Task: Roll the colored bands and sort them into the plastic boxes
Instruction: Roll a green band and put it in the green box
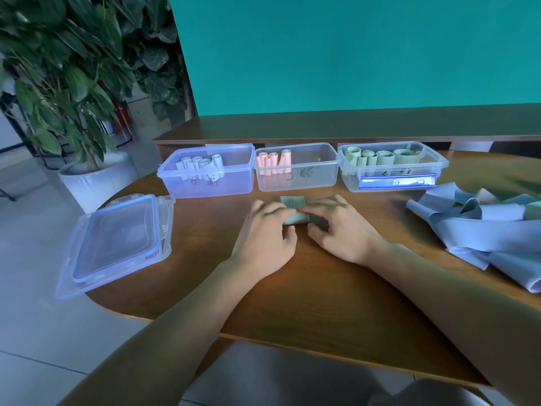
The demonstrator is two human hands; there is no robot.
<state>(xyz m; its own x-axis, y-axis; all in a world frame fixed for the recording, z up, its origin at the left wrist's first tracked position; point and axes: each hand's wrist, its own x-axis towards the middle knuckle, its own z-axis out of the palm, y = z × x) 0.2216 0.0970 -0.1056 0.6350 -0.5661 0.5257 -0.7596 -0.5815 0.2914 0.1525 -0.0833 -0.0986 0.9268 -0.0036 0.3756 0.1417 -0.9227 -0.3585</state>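
Observation:
A green band (292, 203) lies on the wooden table (307, 288), partly rolled, just in front of the middle box. My left hand (265, 238) and my right hand (336, 230) both hold the roll, fingertips curled over it and thumbs beneath. Three clear plastic boxes stand in a row behind. The left box (234, 183) holds several pale blue rolls. Three pink rolls stand in the middle box (316, 177). The right box (439, 165) holds several green rolls. A heap of unrolled blue and green bands (483, 230) lies at the right.
A stack of clear lids (117, 244) rests on the table's left edge, overhanging the floor. A potted plant in a white pot (87, 183) stands on the floor to the left. A raised wooden ledge (351, 124) runs behind the boxes under a teal wall.

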